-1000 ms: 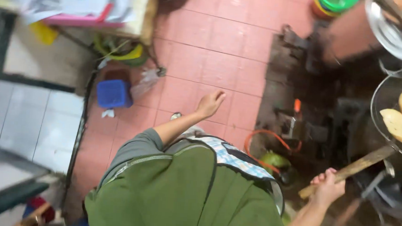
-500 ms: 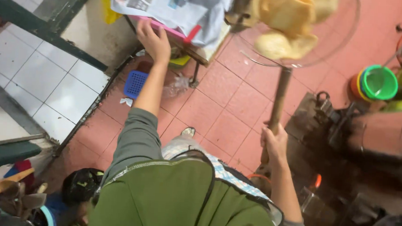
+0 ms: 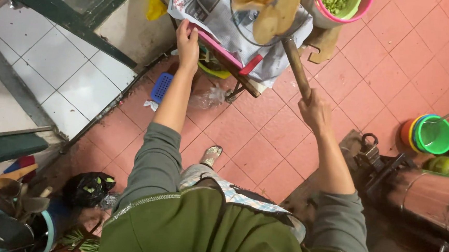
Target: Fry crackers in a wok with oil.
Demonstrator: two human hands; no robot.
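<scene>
My right hand [image 3: 314, 112] is closed tight around the lower end of a long brown wooden handle [image 3: 296, 68], so that grip is shut on it. The handle runs up and away from my fist to a round wire-mesh skimmer [image 3: 265, 17], which hangs over the newspaper-covered counter [image 3: 218, 16]. In the skimmer lie several flat, pale golden fried pieces [image 3: 276, 17], stacked and tilted against one another. So the skimmer and its load are well beyond my right fist, at the far end of the handle, up and a little to the left of it.

My left hand [image 3: 187, 41] is stretched out straight ahead, palm down, fingers flat on the near edge of the counter, touching the grey newspaper sheet beside a pink strip [image 3: 224, 50] that runs along the counter's edge. This grip is open and holds nothing; it only rests there, to the left of the skimmer and apart from it.

Just right of the skimmer stands a pink plastic basin [image 3: 364, 7] with a green inner bowl of small green bits. Below the counter, on the red tiled floor [image 3: 265, 144], lies a small blue plastic basket [image 3: 161, 87]. Far to my right sits a stack of bright green and orange bowls [image 3: 430, 134] near a steel drum [image 3: 428, 198].
</scene>
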